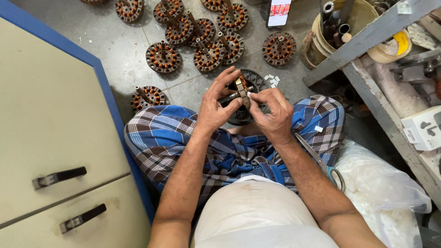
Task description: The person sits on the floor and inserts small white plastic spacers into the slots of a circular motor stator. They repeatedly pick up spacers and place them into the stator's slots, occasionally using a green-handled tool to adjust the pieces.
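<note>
My left hand (216, 103) grips a round motor stator (241, 88) on edge by its dark shaft, above my lap. My right hand (272, 110) pinches a small white paper slip (249, 94) against the stator's slotted rim. A black round stator or disc (256, 79) lies on the floor right behind the hands. I sit cross-legged in a blue checked cloth (165, 133).
Several copper-wound stators (163, 57) lie on the grey floor ahead, with white paper bits (272, 80). Scissors (321, 163) rest on my right thigh by a white plastic bag (381, 183). A cream cabinet (50, 119) stands left; a bucket (321, 39), phone (279, 12) and grey shelf (367, 34) are right.
</note>
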